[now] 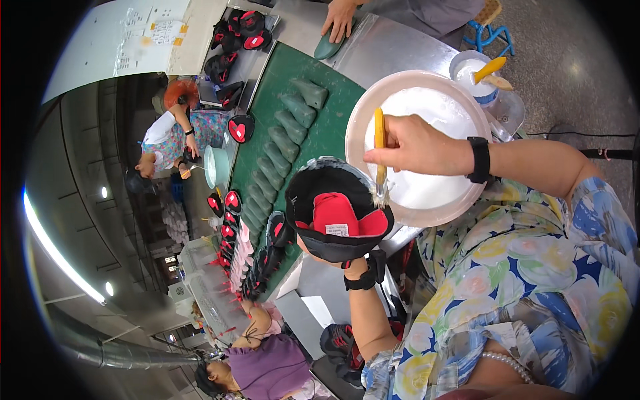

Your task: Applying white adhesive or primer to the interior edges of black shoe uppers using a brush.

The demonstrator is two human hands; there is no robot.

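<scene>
My left hand [357,268] grips a black shoe upper [327,250] from below, so most of its fingers are hidden. The upper's opening faces up and shows a red tongue with a white label inside. Closed round the yellow handle of a brush [380,137] is my right hand [420,143]. The brush points down, and its pale bristles touch the upper's right rim. Beneath my right hand stands a wide pinkish basin [360,110] of white liquid, which looks like glue.
A green conveyor belt [267,100] carries a row of green shoe lasts [290,123] and several black-and-red uppers [270,257]. A small bucket [460,63] with brushes stands beyond the basin. A co-worker's hand [340,19] rests on a last at the top; other people work on the left.
</scene>
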